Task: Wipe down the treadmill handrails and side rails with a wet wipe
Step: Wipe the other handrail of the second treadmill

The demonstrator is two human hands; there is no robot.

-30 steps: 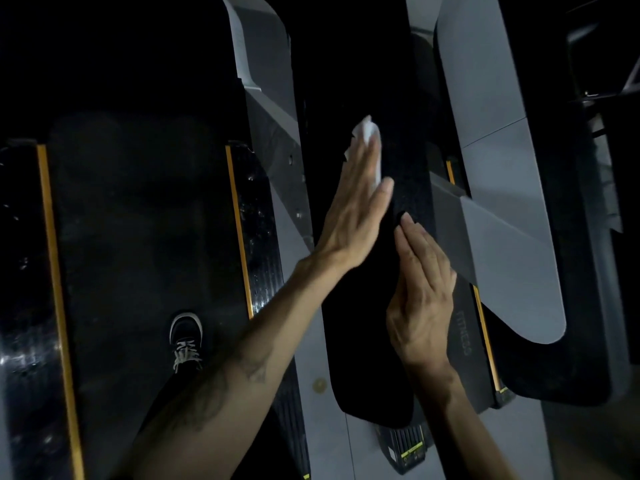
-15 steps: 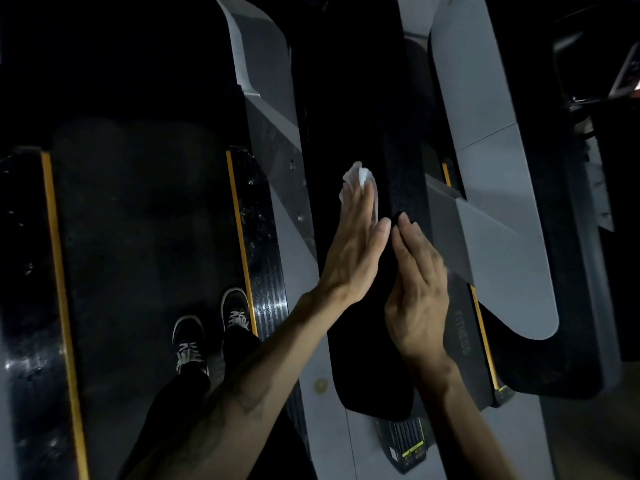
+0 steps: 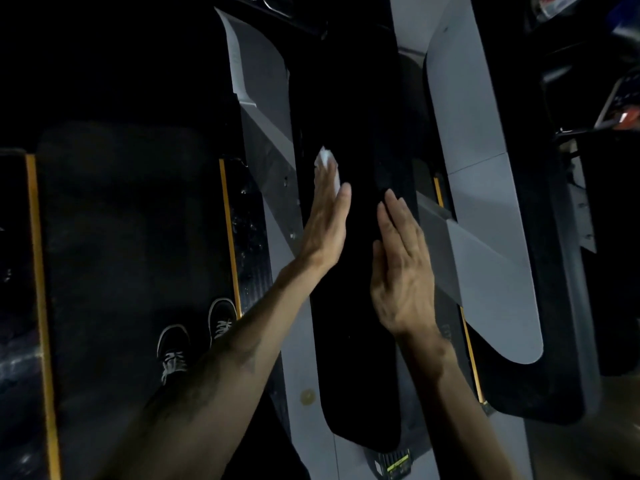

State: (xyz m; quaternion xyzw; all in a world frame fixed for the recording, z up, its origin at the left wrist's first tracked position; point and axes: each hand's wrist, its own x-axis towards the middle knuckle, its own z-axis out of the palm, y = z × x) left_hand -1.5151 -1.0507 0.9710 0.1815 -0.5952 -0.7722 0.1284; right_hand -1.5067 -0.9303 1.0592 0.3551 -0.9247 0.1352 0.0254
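Note:
A long black padded handrail (image 3: 360, 358) runs up the middle of the view. My left hand (image 3: 327, 216) lies flat along its left side with straight fingers, pressing a white wet wipe (image 3: 325, 159) against it; the wipe sticks out past my fingertips. My right hand (image 3: 403, 268) rests flat on the rail's right side, fingers straight and empty. Both hands touch the same rail, one on each side of it.
Left of the rail lies the black treadmill belt (image 3: 128, 271) between yellow-striped side rails (image 3: 227, 230), with my two shoes (image 3: 194, 337) on it. Grey frame panels (image 3: 485, 209) of a neighbouring machine stand to the right, close to my right hand.
My left hand slid the wipe back toward me along the rail and then forward again. The right hand stayed flat on the rail. My feet have come further into view.

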